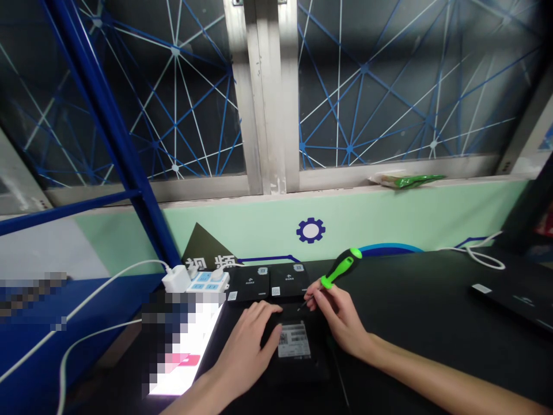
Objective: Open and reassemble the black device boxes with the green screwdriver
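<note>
My right hand (339, 314) grips the screwdriver (341, 269), which slants down-left toward the far end of the labelled device (294, 341) on the bench (415, 305). My left hand (250, 334), thumb spread, lies at the device's left side.

Glare low on the left, gloom elsewhere

The screen (207, 340) burns out to white, its left side broken into coarse pixel blocks. Soft, even light covers the wall (345, 210), while the desk (410, 294) and box (298, 373) sink into near-black, their edges merging. Hazy grey reflections smear the dark glass (389, 106). Wide-angle stretch tilts the post (107, 115); the far right looks soft.
</note>
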A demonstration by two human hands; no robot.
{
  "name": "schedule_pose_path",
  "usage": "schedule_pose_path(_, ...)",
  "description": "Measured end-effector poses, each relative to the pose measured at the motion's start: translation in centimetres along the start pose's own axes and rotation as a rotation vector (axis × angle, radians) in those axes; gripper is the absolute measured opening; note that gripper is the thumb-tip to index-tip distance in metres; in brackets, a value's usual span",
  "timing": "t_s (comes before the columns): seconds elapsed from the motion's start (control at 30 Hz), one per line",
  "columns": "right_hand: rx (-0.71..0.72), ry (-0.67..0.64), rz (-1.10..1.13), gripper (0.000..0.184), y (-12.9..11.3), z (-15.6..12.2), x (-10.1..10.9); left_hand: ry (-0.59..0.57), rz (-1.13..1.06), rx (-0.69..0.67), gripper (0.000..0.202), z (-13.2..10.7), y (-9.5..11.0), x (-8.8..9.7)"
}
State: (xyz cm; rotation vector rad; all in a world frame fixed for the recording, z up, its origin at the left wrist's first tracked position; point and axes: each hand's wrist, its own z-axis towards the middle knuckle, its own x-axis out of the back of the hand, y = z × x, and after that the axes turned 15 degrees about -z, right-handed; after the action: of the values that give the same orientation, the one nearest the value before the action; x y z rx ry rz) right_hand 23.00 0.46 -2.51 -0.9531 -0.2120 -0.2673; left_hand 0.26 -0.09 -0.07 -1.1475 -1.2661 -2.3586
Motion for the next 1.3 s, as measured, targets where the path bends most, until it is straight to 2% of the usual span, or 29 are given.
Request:
schedule_pose_path(0.57, 0.176, -0.14, -0.123, 0.04, -1.6, 0.4, 1.2, -0.032, -0.022, -0.024, 0.029, 0.0, 0.2, 0.4)
schedule_pose_path(0.73, 0.221, -0.17, -0.12, 0.045, -1.6, 0.2, 1.2, -0.007, -0.013, -0.023, 0.026, -0.1, -0.1, 0.2)
schedule_pose_path(0.9, 0.292, -0.202, -0.105, 0.049, -1.6, 0.1, 1.2, -0.029, -0.024, -0.016, 0.036, -0.1, 0.0, 0.1)
schedule_pose_path(1.03, 0.301, -0.229, -0.123, 0.046, -1.5, 0.0, 1.2, -0.073, -0.018, -0.035, 0.041, 0.0, 0.2, 0.3)
schedule_pose_path(1.3, 0.284, -0.225, -0.138, 0.047, -1.6, 0.0, 1.0, -0.071, -0.015, -0.044, 0.044, 0.0, 0.5, 0.3)
